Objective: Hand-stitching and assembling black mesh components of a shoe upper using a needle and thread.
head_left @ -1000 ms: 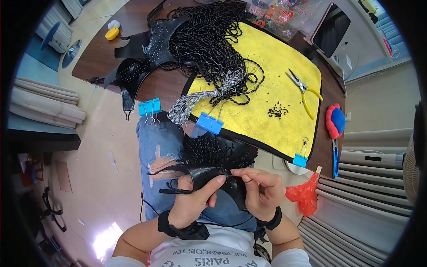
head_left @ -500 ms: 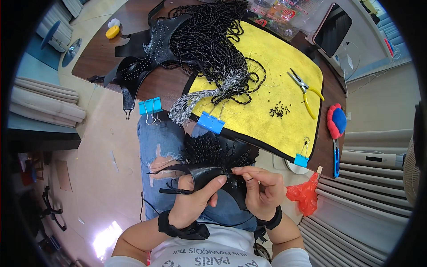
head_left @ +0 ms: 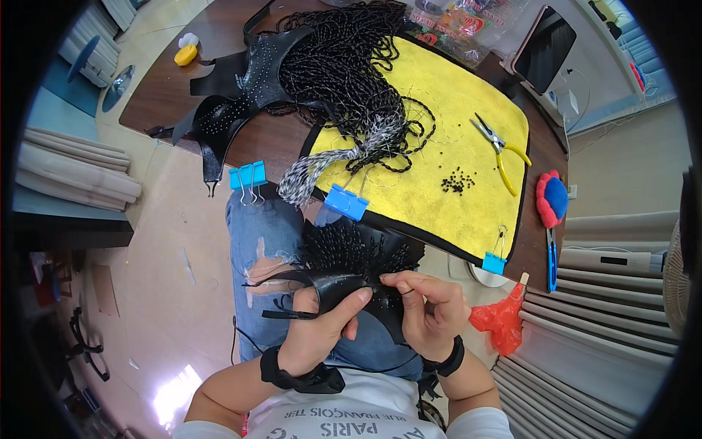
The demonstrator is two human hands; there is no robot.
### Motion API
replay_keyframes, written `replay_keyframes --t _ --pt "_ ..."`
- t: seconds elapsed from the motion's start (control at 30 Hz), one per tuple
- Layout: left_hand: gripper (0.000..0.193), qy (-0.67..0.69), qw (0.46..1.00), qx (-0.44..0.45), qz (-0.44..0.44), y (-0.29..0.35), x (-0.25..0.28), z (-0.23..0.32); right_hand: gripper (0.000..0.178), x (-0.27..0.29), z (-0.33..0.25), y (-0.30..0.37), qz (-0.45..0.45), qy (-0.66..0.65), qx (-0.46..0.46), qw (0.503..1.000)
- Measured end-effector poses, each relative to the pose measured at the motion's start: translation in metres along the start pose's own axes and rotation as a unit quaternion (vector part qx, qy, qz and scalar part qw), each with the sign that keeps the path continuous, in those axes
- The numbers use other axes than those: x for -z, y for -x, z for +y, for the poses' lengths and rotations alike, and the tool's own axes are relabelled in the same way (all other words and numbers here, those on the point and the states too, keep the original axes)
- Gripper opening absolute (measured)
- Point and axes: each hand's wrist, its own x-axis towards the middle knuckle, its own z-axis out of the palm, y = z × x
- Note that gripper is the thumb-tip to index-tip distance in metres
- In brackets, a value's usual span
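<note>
Over my lap I hold a black leather piece (head_left: pixel 338 290) with curved edges, narrow straps and small punched holes. Dense black beaded strands (head_left: pixel 344 249) fan out from its far side. My left hand (head_left: pixel 319 322) is closed on its left part, thumb pressed on top and fingers beneath. Close to the right of that thumb, my right hand (head_left: pixel 433 311) is pinched at the leather's surface. A thin dark line shows between its thumb and fingers, too fine to name. The leather's underside is hidden by my hands.
Ahead, a yellow cloth mat (head_left: pixel 446 95) is clipped to the table by blue binder clips (head_left: pixel 345 202). On it lie yellow-handled pliers (head_left: pixel 501 154), loose black beads (head_left: pixel 458 181) and bundled black cords (head_left: pixel 344 80). Another punched leather piece (head_left: pixel 259 69) lies left; a red-blue pincushion (head_left: pixel 552 199) sits right.
</note>
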Motion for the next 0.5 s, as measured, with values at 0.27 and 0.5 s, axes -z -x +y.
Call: replay_keyframes --t 0.27,0.5 --pt "0.013 0.001 1.000 -0.003 0.004 0.000 0.000 -0.001 0.016 0.001 -0.001 -0.005 0.002 0.032 0.039 0.999" --pt "0.011 -0.018 1.000 0.005 0.005 0.002 0.000 0.002 0.018 0.001 -0.006 -0.015 -0.021 0.081 0.101 0.991"
